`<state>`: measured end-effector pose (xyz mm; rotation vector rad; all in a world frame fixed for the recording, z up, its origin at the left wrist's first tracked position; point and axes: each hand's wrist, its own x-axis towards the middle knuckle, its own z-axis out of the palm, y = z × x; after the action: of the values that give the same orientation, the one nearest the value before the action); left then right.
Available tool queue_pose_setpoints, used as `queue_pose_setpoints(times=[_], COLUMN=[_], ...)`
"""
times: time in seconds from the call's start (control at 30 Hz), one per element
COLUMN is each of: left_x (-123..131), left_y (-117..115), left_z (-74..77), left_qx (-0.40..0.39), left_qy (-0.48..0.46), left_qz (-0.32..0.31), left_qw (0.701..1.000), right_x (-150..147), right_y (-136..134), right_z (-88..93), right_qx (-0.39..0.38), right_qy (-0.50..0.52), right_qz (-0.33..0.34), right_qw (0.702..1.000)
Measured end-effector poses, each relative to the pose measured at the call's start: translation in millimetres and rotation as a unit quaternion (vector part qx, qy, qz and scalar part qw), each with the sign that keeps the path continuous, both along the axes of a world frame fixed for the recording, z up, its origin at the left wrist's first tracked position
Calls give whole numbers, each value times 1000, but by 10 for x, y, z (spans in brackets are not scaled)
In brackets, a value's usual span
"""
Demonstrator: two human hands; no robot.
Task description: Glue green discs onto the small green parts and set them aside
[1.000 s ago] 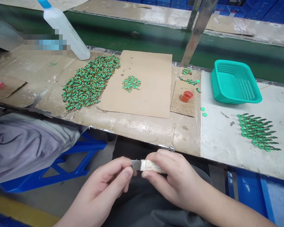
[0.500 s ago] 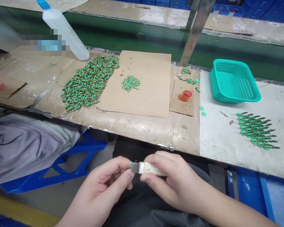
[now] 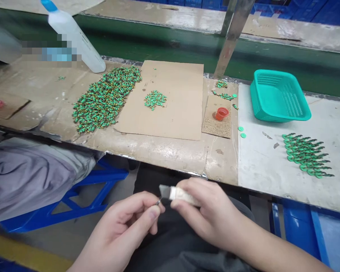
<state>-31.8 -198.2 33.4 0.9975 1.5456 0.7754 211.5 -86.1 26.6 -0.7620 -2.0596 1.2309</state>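
Observation:
Over my lap, my right hand (image 3: 206, 211) is wrapped round the pale, tape-covered handle of a knife (image 3: 166, 192), its short flat blade pointing left. My left hand (image 3: 130, 223) pinches a tiny dark piece (image 3: 158, 202) between thumb and forefinger; most of it is hidden, so its kind does not show. The blade tip is just above and beside that piece. On the bench beyond my hands, a small cluster of green-and-gold pieces (image 3: 155, 99) lies on a cardboard sheet (image 3: 181, 121).
A large heap of similar pieces (image 3: 107, 98) lies left of the cardboard, near a white bottle (image 3: 76, 39). Rightward are a small red cup (image 3: 221, 113), a green basket (image 3: 280, 113) and rows of green-based figures (image 3: 308, 155). A person's clothed leg (image 3: 36, 173) is at left.
The knife blade has lifted up and slightly right, away from my left fingertips, and the small pinched piece now shows. The camera view has shifted slightly.

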Motion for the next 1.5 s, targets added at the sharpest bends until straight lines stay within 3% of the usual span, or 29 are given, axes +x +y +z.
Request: queue_pose_setpoints(times=[0.07, 0.2, 0.3, 0.37, 0.53, 0.73, 0.87, 0.97, 1.07, 1.2, 1.3, 1.5], left_x=[7, 41, 37, 25, 25, 68, 78, 73, 66, 61, 50, 32], left_y=[2, 57, 57, 32, 16, 6, -110, -151, -125, -34, 2, -28], left_z=[4, 57, 78, 73, 59, -24, -146, -175, -122, 2, 42, -8], left_qx=[-3, 5, 27, 34, 19, -3, 13, 16, 19, 12, 4, -19], left_qy=[0, -18, -5, 9, 12, -6, 26, 38, 44, 22, 4, -8], left_qz=[2, -1, -9, -6, -5, 14, 51, 48, 50, 3, -39, -39], left_qw=[1000, 1000, 1000, 999, 1000, 1000, 998, 998, 998, 1000, 999, 999], right_x=[15, 26, 14, 10, 36, 38, 36, 53, 66, 55, 42, 69], right_y=[5, -5, -12, -4, 32, -6, 3, 27, 26, -2, -6, 33], right_z=[-9, 54, 73, 50, 10, 53, 27, 18, 32, 44, 29, 21], right_qx=[-1, -58, -74, -63, -23, -76, -74, -51, -53, -90, -99, -84], right_qy=[10, 13, 0, 1, 23, 16, 7, 10, 25, 20, 13, 5], right_qz=[-23, 61, 80, 71, -24, 75, 74, 22, -2, 74, 85, -6], right_qw=[1000, 996, 994, 995, 999, 994, 994, 998, 998, 993, 991, 996])
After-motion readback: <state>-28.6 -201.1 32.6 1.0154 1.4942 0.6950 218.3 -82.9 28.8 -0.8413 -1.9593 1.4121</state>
